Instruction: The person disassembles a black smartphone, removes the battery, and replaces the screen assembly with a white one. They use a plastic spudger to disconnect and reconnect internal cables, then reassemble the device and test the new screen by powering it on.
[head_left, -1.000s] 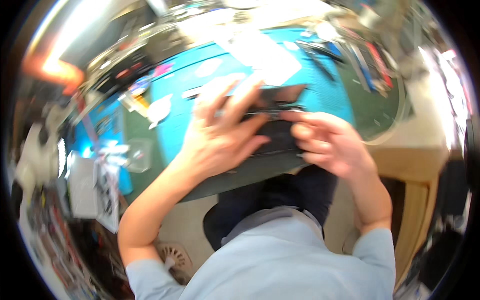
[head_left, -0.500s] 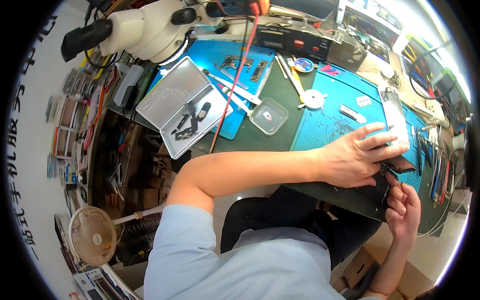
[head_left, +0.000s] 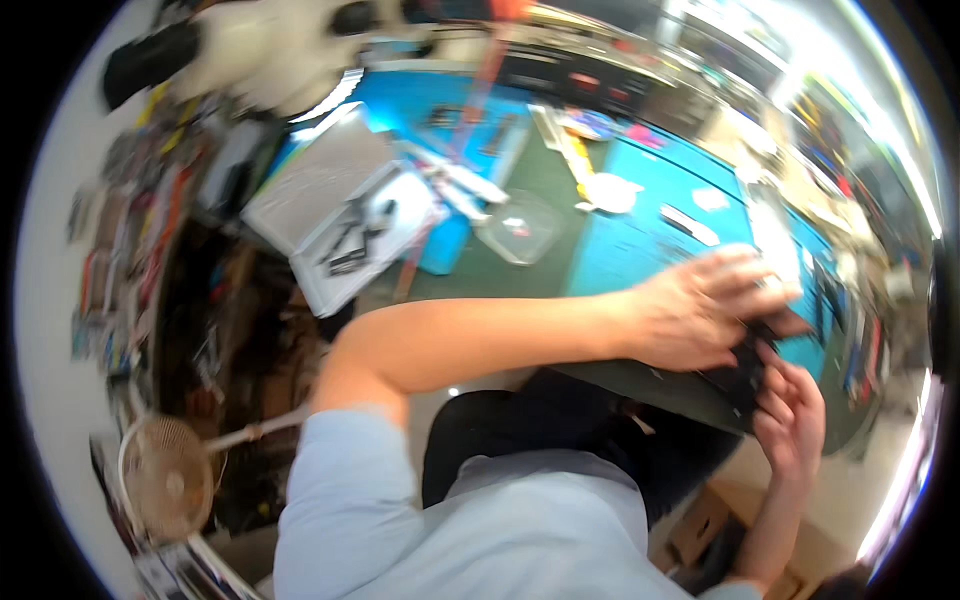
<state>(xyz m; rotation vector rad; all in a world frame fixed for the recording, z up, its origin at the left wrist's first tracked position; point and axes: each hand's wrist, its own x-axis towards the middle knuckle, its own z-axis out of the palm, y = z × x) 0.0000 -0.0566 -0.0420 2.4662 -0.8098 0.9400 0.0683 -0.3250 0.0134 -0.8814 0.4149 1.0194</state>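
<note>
A dark, flat device, with a brownish flap at its upper end, lies at the near right of the blue mat. My left hand rests over it, fingers spread, hiding part of it. My right hand is at its right side with curled fingers, the index fingertip touching it; blur hides what, if anything, they pinch. A silver flat panel and a small white strip lie beyond my left hand.
At left are a microscope, an open metal case of dark parts, a clear lidded box and a fan. A white spool stands mid-bench; tools lie at the right; equipment lines the back.
The view has swung left since a second ago, bringing the microscope, case and fan in, with my hands now farther right in it. Both hands stay on the dark device.
</note>
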